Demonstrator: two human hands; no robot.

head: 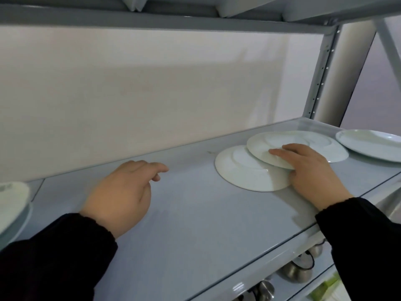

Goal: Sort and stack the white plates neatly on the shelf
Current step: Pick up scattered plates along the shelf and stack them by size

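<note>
White round ceramic plates (245, 172) lie spread along the pale grey metal shelf (195, 224), a wide flat board that runs from lower left to upper right in front of a plain cream wall (152, 83). A grey perforated upright post (321, 70) stands at the shelf's far right corner. An upper shelf board (86, 18) crosses the top of the view.

Two black sleeves reach in from below, the left sleeve (43, 261) and the right sleeve (368, 235).

At the left edge sits a stack of plates (10, 203), cut off by the frame, its top one bearing a faint grey print. Right of the middle, the flat plate (238, 177) lies face down on the shelf. The tilted plate (303, 142), also face down, overlaps the flat plate's far right side, with its near rim propped on it. Just beside these, at the right edge of the view, the far-right plate (368, 146) lies right way up.

The right hand (312, 172) holds the tilted plate by its near rim, with fingers laid across the top and the thumb tucked at the edge below. The left hand (121, 192) is over the bare middle of the shelf, well apart from every plate, its fingers loosely curled and holding nothing. Whether it touches the board cannot be told.

On a lower level, round steel vessels (297, 272) show beneath the shelf's front edge, with a blurred green item (325, 287) beside them.
</note>
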